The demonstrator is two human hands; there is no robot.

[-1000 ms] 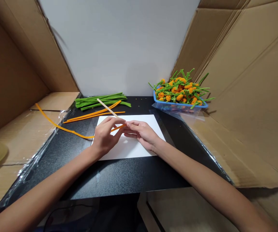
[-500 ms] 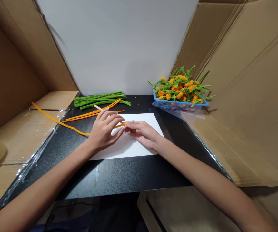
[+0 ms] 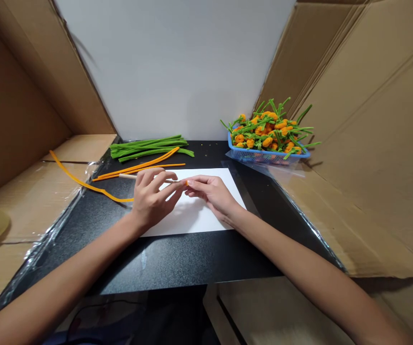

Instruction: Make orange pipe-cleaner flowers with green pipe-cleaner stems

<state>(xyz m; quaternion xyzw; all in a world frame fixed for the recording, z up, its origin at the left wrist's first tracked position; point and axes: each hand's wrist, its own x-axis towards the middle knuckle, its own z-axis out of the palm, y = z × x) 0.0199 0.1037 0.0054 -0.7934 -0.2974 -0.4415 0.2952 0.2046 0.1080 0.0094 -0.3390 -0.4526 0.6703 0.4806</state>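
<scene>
The left hand (image 3: 152,200) curls its fingers round a thin wooden stick (image 3: 128,176), the right hand (image 3: 210,194) pinches a fuzzy orange pipe cleaner (image 3: 102,190) against it, and slack fingers could let it spring loose.

My work surface is a black speckled tabletop (image 3: 177,263), its side edges lined with clear plastic. A white sheet of paper (image 3: 199,208) lies flat in the middle. Behind it, towards the back edge, rests a bundle of green pipe cleaners (image 3: 149,148), with two orange pipe cleaners (image 3: 138,169) just in front of it, nearly touching the paper. Another orange pipe cleaner (image 3: 84,184) curves off the left edge onto the cardboard. At the back right, a blue plastic basket (image 3: 267,156) heaped with orange-and-green pipe-cleaner flowers (image 3: 267,132) sits on a sheet of clear plastic film (image 3: 253,164).
</scene>
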